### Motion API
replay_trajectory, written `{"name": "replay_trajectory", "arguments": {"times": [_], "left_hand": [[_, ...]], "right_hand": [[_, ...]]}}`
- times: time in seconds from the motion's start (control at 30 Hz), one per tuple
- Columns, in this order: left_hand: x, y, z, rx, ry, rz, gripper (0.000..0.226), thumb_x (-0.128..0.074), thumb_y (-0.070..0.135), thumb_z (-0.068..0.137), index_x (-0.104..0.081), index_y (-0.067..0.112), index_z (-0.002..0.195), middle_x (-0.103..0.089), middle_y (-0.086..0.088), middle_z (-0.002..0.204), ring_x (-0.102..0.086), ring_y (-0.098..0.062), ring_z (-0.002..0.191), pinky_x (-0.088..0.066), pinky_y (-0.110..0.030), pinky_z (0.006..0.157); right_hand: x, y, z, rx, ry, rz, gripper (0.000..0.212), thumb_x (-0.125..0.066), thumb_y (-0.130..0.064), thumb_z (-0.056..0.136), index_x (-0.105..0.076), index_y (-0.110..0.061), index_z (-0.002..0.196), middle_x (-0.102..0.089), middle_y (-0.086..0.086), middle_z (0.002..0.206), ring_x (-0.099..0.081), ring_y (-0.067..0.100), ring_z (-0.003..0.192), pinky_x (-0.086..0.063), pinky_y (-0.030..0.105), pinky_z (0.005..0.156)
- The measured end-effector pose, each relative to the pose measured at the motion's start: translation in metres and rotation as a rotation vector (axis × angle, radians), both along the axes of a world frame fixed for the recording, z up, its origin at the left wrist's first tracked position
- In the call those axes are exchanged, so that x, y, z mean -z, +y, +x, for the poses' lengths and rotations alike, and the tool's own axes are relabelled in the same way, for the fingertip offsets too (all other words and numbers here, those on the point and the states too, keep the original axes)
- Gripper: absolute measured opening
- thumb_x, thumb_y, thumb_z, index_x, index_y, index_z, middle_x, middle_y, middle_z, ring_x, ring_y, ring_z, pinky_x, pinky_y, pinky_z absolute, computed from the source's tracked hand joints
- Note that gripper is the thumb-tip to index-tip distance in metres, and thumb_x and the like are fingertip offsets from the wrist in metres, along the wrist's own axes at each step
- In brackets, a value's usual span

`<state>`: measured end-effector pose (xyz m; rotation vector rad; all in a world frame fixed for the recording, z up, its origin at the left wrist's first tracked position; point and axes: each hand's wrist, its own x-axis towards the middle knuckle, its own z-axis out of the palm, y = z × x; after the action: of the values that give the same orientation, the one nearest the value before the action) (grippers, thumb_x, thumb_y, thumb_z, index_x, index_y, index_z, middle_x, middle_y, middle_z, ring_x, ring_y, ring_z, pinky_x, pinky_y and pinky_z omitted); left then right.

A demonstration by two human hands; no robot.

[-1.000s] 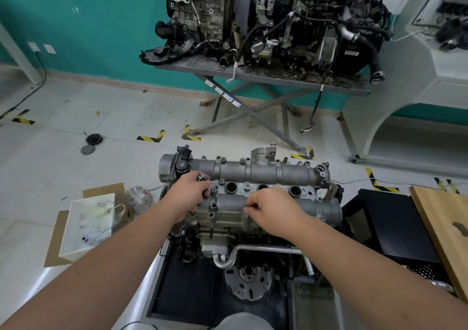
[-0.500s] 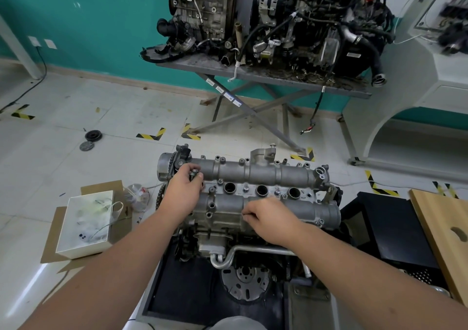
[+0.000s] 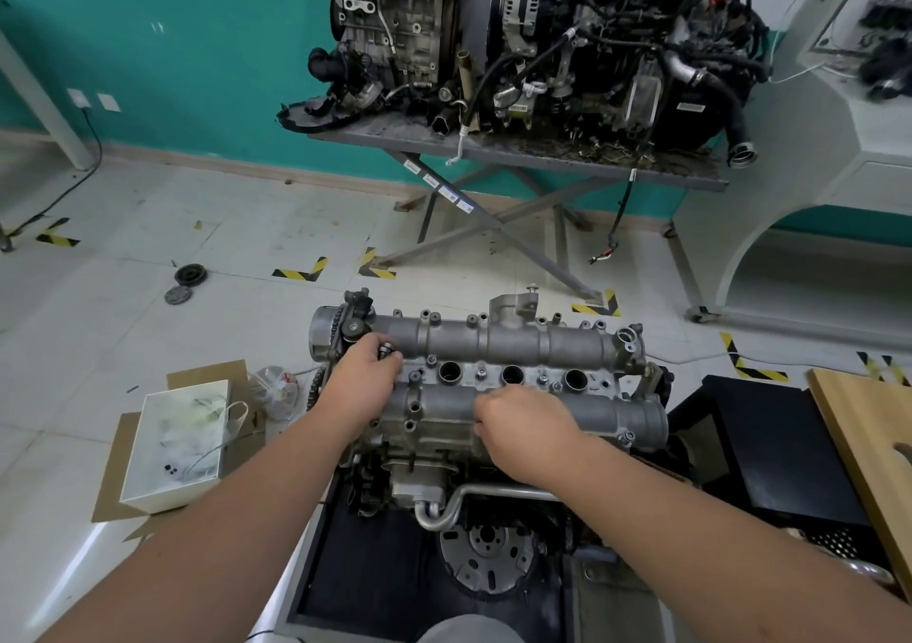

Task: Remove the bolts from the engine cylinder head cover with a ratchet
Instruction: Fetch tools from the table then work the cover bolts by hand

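A grey cylinder head cover (image 3: 498, 376) sits on an engine in front of the person. The left hand (image 3: 362, 385) rests at its left end, fingers curled round a small bolt (image 3: 386, 349). The right hand (image 3: 523, 432) lies on the near side, fingers curled under; what they hold is hidden. A white box (image 3: 148, 445) on the floor holds plastic bags and small dark parts

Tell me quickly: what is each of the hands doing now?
Left hand: holding loose bolts.
Right hand: fingers curled on the engine cover; contents hidden.
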<state>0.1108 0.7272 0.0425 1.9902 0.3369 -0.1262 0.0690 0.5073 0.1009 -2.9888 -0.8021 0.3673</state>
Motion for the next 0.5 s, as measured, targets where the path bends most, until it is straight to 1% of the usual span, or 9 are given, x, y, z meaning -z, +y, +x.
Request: {"name": "replay_trajectory", "arguments": {"times": [0.07,0.13,0.17,0.23,0.27,0.33,0.43,0.5], "left_hand": [[0.001,0.000,0.001,-0.001,0.000,0.026,0.009,-0.050,0.031,0.094,-0.058,0.035,0.096,-0.065,0.002,0.068,-0.048,-0.008,0.042,-0.040,-0.029,0.047],[0.001,-0.001,0.002,-0.008,0.010,0.041,0.009,-0.050,0.031,0.093,-0.058,0.035,0.095,-0.066,0.000,0.072,-0.051,-0.011,0.047,-0.041,-0.030,0.050],[0.001,-0.001,0.003,-0.012,0.020,0.039,0.008,-0.051,0.031,0.094,-0.058,0.035,0.095,-0.066,-0.001,0.073,-0.052,-0.013,0.050,-0.041,-0.031,0.051],[0.000,-0.001,0.004,-0.017,0.040,0.024,0.008,-0.051,0.030,0.094,-0.058,0.034,0.095,-0.066,-0.003,0.073,-0.051,-0.016,0.051,-0.040,-0.030,0.049],[0.000,-0.002,0.005,-0.017,0.049,0.016,0.009,-0.051,0.029,0.094,-0.059,0.033,0.095,-0.065,-0.003,0.072,-0.050,-0.017,0.051,-0.039,-0.029,0.047],[-0.001,-0.002,0.006,-0.007,0.071,-0.002,0.010,-0.051,0.026,0.095,-0.059,0.030,0.096,-0.062,-0.004,0.071,-0.048,-0.016,0.050,-0.037,-0.027,0.043],[-0.004,-0.001,0.008,0.009,0.110,-0.063,0.013,-0.050,0.019,0.094,-0.060,0.025,0.099,-0.058,-0.004,0.069,-0.044,-0.014,0.046,-0.033,-0.024,0.040],[-0.005,-0.001,0.009,0.018,0.128,-0.088,0.013,-0.049,0.017,0.095,-0.060,0.024,0.099,-0.056,-0.003,0.069,-0.042,-0.013,0.045,-0.031,-0.023,0.040]], "right_hand": [[0.003,0.004,-0.002,-0.020,-0.027,-0.083,0.018,-0.053,-0.010,0.095,-0.053,-0.008,0.112,-0.063,0.010,0.105,-0.059,0.031,0.096,-0.041,0.039,0.065],[0.005,0.007,-0.003,-0.051,-0.051,-0.151,0.027,-0.056,-0.004,0.091,-0.050,-0.005,0.117,-0.063,0.013,0.107,-0.058,0.031,0.098,-0.039,0.039,0.065],[0.005,0.008,-0.002,-0.074,-0.064,-0.167,0.027,-0.055,-0.005,0.092,-0.049,-0.004,0.118,-0.063,0.013,0.109,-0.057,0.031,0.100,-0.040,0.040,0.066],[0.001,0.006,0.003,-0.144,-0.069,-0.179,0.022,-0.050,-0.013,0.100,-0.049,-0.004,0.120,-0.062,0.014,0.115,-0.056,0.032,0.106,-0.044,0.042,0.073],[-0.001,0.003,0.006,-0.193,-0.048,-0.178,0.022,-0.047,-0.018,0.103,-0.050,-0.005,0.121,-0.061,0.013,0.117,-0.055,0.032,0.109,-0.047,0.043,0.078],[-0.006,-0.004,0.010,-0.283,0.017,-0.176,0.020,-0.048,-0.017,0.102,-0.054,-0.008,0.119,-0.061,0.011,0.117,-0.054,0.030,0.109,-0.051,0.045,0.084],[-0.010,-0.008,0.012,-0.328,0.042,-0.181,0.017,-0.052,-0.013,0.099,-0.061,-0.012,0.113,-0.062,0.009,0.113,-0.055,0.028,0.106,-0.052,0.043,0.080],[-0.009,-0.006,0.011,-0.330,-0.010,-0.213,0.018,-0.050,-0.019,0.102,-0.061,-0.011,0.114,-0.063,0.009,0.113,-0.056,0.030,0.106,-0.050,0.041,0.076]]}}
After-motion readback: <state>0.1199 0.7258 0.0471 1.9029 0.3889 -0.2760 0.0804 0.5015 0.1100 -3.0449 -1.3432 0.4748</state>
